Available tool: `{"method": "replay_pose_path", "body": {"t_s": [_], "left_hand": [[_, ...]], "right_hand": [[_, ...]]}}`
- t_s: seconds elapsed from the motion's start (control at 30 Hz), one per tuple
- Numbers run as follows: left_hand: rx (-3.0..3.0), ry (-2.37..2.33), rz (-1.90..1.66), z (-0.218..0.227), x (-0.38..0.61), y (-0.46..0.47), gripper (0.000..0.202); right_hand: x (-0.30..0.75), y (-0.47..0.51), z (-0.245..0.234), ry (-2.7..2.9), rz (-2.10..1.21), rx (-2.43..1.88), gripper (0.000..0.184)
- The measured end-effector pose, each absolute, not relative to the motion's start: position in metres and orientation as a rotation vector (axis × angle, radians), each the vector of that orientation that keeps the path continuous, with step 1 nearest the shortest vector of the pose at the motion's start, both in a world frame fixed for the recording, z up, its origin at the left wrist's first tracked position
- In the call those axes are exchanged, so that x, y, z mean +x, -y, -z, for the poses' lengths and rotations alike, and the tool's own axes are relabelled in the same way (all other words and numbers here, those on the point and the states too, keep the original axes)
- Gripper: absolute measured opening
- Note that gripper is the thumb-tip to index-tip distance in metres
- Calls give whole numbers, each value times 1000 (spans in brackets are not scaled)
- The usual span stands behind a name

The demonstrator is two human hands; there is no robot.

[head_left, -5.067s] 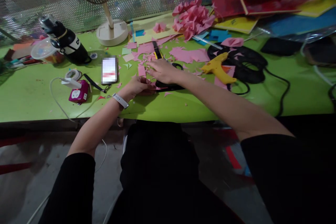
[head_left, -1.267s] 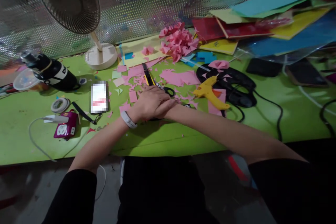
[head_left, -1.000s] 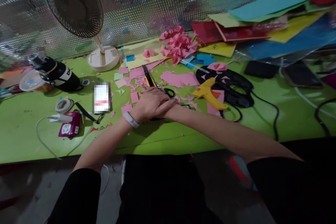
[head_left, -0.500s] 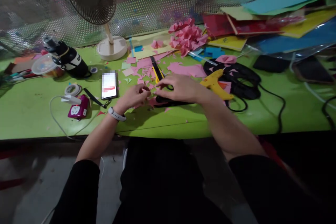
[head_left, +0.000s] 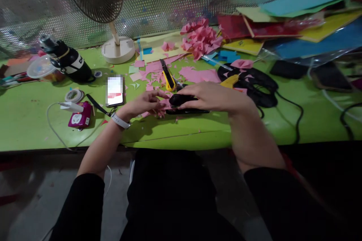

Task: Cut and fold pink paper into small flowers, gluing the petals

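Observation:
My right hand [head_left: 216, 98] is closed over the top of a black stapler [head_left: 175, 100], which rests on the table with its head towards my left hand. At that head my left hand [head_left: 145, 103] pinches a small piece of pink paper [head_left: 164, 103], partly hidden by the fingers. Beyond the hands lies a yellow and black utility knife [head_left: 169, 79] among pink paper scraps [head_left: 152, 77]. A yellow glue gun [head_left: 229, 81] is partly covered by my right hand. Farther back sits a heap of folded pink paper pieces [head_left: 201, 39].
Left of the hands are a phone [head_left: 115, 92], a purple power adapter [head_left: 80, 116], a tape roll [head_left: 74, 96], a black bottle [head_left: 69, 60] and a fan [head_left: 117, 49]. Coloured sheets [head_left: 308, 2] pile up at the back right. Black cables run along the right of the green table [head_left: 31, 120].
My right hand has shifted from beside the left fingers onto the stapler and grips it. The left hand stays close by, its fingers now at the stapler's head with pink paper.

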State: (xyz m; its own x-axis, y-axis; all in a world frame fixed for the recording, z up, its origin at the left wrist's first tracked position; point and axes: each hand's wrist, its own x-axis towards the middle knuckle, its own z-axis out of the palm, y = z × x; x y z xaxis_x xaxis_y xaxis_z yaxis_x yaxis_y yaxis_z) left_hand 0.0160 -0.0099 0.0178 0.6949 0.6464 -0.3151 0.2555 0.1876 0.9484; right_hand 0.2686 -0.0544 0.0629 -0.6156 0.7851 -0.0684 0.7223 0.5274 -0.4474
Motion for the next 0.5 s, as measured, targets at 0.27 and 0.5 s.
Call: {"method": "replay_pose_path", "body": {"t_s": [0.27, 0.5], "left_hand": [[1199, -912, -762, -26, 4, -2, 44], [1180, -959, -670, -11, 8, -6, 39]], "right_hand": [[314, -3, -105, 2400, -279, -1498, 43], [320, -140, -47, 2306, -99, -1754, 33]]}}
